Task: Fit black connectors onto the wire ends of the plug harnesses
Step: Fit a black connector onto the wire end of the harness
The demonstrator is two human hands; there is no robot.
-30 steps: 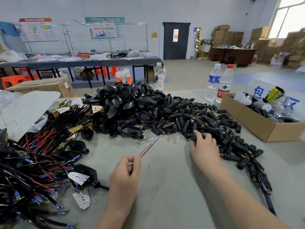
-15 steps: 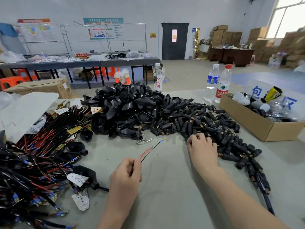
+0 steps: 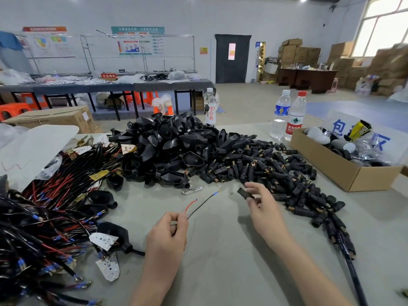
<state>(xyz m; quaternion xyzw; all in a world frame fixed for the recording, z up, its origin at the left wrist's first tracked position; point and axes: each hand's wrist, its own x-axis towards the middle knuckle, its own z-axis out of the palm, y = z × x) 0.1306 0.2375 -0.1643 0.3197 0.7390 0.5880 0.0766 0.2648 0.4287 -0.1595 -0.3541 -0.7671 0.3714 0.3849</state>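
Observation:
My left hand (image 3: 169, 236) pinches a plug harness by its wires just above the table. A short red wire (image 3: 190, 205) and a longer black wire (image 3: 204, 203) with a blue-sleeved metal tip stick out up and to the right. My right hand (image 3: 263, 208) pinches one black connector (image 3: 244, 193) between thumb and fingers, lifted off the table, a short way right of the black wire's tip. A heap of loose black connectors (image 3: 260, 168) lies behind and to the right of that hand.
Black plug shells (image 3: 174, 146) are piled at the centre back. A tangle of wired harnesses (image 3: 44, 217) fills the left. A cardboard box (image 3: 344, 171) stands at the right, two water bottles (image 3: 289, 115) behind it. A small metal clip (image 3: 191, 190) lies near the wire tips.
My right hand has come off the connector heap toward the wires with one connector pinched in it. The left hand holds the harness in nearly the same place.

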